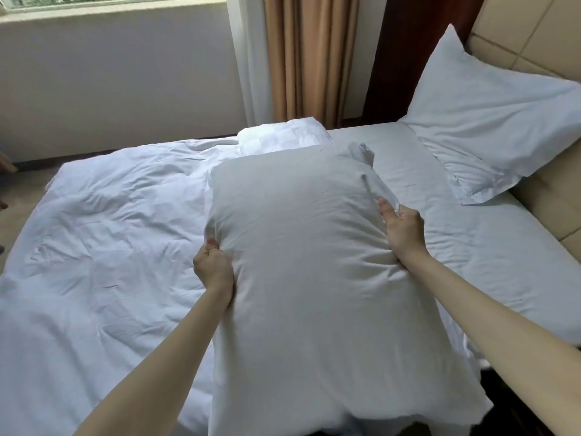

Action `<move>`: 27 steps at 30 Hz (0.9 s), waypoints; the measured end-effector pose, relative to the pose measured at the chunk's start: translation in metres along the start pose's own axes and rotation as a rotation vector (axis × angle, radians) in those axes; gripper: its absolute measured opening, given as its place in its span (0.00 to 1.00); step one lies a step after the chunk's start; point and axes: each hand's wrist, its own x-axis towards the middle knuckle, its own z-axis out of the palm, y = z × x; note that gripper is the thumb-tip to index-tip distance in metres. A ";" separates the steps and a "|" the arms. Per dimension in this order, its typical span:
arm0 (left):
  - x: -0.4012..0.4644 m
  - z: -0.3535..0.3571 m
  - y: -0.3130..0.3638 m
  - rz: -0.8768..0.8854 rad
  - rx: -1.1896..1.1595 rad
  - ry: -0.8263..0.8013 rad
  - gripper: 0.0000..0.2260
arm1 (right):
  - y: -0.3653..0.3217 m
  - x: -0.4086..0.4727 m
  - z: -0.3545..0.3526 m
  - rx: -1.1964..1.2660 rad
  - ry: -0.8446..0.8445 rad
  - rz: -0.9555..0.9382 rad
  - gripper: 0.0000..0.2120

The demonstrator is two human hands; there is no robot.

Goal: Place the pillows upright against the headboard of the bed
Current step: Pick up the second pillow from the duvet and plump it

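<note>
A large white pillow [308, 272] is held up lengthwise over the bed in front of me. My left hand [212, 267] is clenched on its left edge. My right hand [404, 229] grips its right edge, fingers curled into the fabric. A second white pillow [490, 121] leans upright against the beige padded headboard [540, 33] at the right. The held pillow is well apart from the headboard, with bare sheet between them.
A crumpled white duvet [103, 234] covers the left of the bed, its folded corner [283, 136] behind the held pillow. The white sheet [503, 262] lies bare near the headboard. Tan curtains [311, 58] and a window wall stand beyond the bed.
</note>
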 end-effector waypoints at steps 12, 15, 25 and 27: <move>-0.034 0.036 -0.012 0.005 0.039 -0.102 0.21 | 0.036 -0.001 -0.046 -0.029 0.099 0.019 0.24; -0.050 0.059 -0.012 0.041 0.069 -0.105 0.21 | 0.054 0.010 -0.069 -0.023 0.096 0.017 0.24; -0.174 0.186 -0.013 0.097 0.107 -0.040 0.20 | 0.128 0.087 -0.205 -0.003 0.025 -0.009 0.26; -0.202 0.214 -0.011 0.087 0.114 -0.043 0.22 | 0.140 0.106 -0.237 -0.035 0.020 -0.016 0.27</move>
